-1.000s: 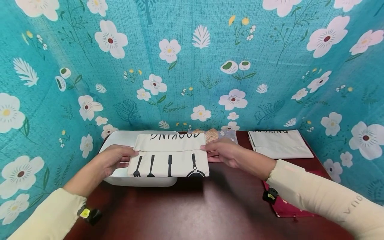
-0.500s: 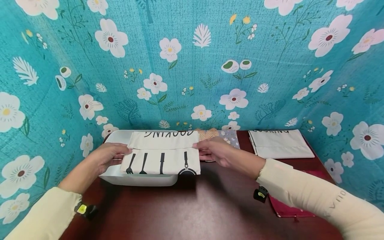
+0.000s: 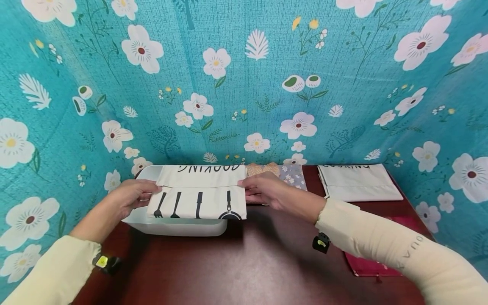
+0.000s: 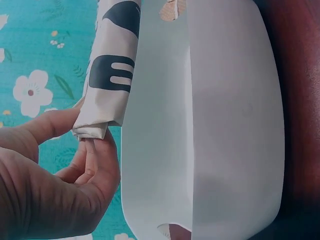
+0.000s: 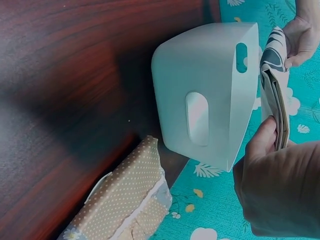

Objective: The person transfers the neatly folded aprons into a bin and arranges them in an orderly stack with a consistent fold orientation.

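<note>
Left hand [image 3: 131, 195], right hand [image 3: 269, 190] pinch opposite ends of cream rectangular cloth [image 3: 198, 191] above far-left white oblong plastic bin [image 3: 176, 228]: flatter so, we judge.

Head view looks forward and down; closer wrist views share the cloth [image 3: 207, 205].

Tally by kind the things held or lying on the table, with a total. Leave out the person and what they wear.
Folded cream cloths: 2
White bin: 1
Dotted, flowered cloth item: 1
Red item, partly hidden: 1
Total: 5
</note>
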The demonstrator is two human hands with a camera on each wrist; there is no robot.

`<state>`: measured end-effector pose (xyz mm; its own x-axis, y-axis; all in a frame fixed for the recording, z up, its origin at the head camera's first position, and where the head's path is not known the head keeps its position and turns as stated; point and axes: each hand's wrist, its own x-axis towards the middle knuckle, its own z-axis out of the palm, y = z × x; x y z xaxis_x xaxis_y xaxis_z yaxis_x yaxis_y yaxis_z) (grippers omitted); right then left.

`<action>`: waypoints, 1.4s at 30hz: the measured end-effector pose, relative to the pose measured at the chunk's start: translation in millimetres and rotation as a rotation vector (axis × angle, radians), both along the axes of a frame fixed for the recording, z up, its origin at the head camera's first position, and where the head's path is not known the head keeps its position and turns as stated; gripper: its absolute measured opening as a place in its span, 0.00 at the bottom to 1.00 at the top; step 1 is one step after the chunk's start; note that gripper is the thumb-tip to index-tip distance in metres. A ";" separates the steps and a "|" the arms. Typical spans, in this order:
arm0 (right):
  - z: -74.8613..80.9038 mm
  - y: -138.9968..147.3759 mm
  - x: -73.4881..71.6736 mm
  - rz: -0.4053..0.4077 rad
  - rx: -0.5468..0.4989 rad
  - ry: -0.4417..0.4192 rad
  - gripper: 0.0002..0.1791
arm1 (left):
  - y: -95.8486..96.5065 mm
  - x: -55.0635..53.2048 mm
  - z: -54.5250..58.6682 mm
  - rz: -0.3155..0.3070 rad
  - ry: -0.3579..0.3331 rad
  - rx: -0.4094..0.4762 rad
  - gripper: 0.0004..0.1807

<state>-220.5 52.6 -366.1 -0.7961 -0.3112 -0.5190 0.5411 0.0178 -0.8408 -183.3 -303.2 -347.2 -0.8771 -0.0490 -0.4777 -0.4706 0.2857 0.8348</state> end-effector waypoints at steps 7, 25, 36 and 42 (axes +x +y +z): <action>-2.9 -7.5 -0.7 -0.006 -0.017 0.008 0.15 | -9.0 -3.4 -3.2 0.031 -0.001 0.050 0.29; -4.7 -27.9 -5.1 0.009 -0.027 0.037 0.17 | -22.9 -3.8 -5.3 0.077 0.004 -0.017 0.35; -6.7 -40.3 -8.4 -0.002 -0.037 0.038 0.17 | -35.9 -8.5 -6.1 0.100 -0.014 -0.012 0.31; -8.5 -47.8 -10.6 -0.002 -0.049 0.030 0.17 | -39.8 -8.0 -6.3 0.092 0.003 -0.064 0.32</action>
